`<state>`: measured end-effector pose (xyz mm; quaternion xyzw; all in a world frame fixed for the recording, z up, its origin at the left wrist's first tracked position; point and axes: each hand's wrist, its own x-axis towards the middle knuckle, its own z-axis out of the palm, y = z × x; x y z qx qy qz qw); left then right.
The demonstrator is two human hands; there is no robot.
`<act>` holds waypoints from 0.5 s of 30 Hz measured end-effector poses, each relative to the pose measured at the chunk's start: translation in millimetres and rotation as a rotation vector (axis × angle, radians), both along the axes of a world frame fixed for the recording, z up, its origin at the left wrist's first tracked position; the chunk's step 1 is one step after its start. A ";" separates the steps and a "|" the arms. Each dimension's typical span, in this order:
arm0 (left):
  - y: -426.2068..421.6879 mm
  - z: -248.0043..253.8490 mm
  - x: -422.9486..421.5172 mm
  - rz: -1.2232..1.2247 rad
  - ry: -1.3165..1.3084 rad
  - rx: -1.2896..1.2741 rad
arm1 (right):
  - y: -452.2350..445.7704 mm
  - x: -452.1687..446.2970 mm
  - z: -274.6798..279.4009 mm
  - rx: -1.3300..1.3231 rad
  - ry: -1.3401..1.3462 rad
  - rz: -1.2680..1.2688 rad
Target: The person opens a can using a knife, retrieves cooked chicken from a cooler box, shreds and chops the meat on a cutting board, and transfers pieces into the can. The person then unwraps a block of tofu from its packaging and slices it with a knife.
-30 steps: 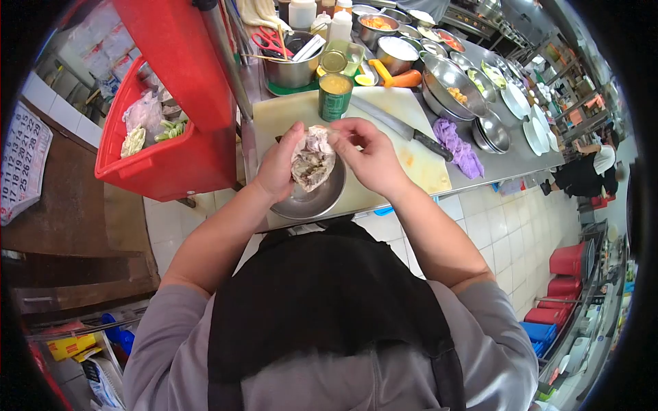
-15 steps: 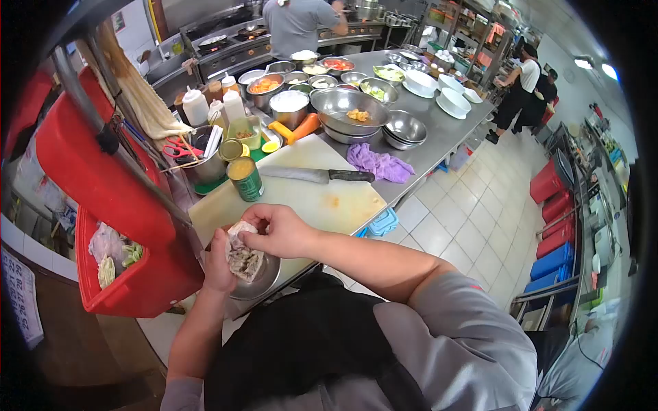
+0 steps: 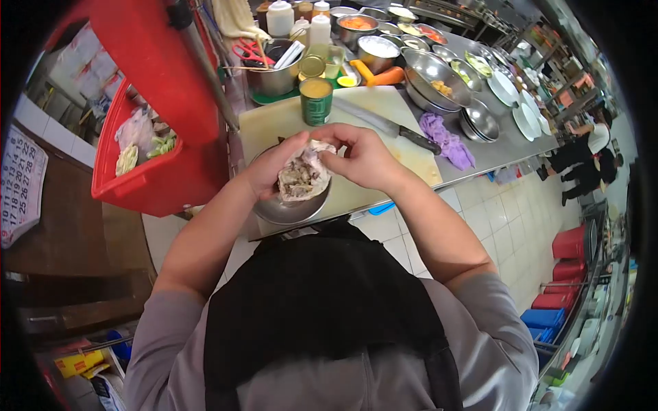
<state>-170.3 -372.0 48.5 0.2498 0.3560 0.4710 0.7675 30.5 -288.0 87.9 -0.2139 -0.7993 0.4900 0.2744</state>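
Note:
A pale, crumpled piece of food (image 3: pixel 303 177), dark and ragged inside, is held between both hands over a metal bowl (image 3: pixel 291 212). My left hand (image 3: pixel 273 168) grips its left side, fingers closed round it. On its upper right edge, my right hand (image 3: pixel 360 156) pinches with thumb and fingers. The bowl stands at the near edge of the white cutting board (image 3: pixel 264 120). Just beyond the hands is an open green can (image 3: pixel 317 108) with yellowish contents. A large knife (image 3: pixel 384 123) lies across the board to the right of the can.
An open red bin (image 3: pixel 164 181) with scraps stands at left. Behind the board are a metal pot (image 3: pixel 273 79) of utensils and squeeze bottles. A purple cloth (image 3: pixel 447 140) and metal bowls (image 3: pixel 439 75) sit at right. Two people (image 3: pixel 589 154) stand farther off.
The view swung toward the stoves half a second ago and has swung back down. Both hands have kept hold of the food piece, which now shows more of its dark inside.

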 end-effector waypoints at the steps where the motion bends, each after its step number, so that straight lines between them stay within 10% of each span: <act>1: 1.7 0.6 1.1 -0.021 -0.013 -0.017 | 1.0 0.4 -0.8 -0.036 0.005 0.051; 9: 4.1 -4.0 -6.6 -0.158 -0.133 0.021 | 15.2 3.9 1.3 -0.265 -0.074 0.186; 15: 12.3 -9.9 -2.9 -0.095 -0.173 -0.035 | -0.8 -4.0 7.8 0.470 0.051 -0.053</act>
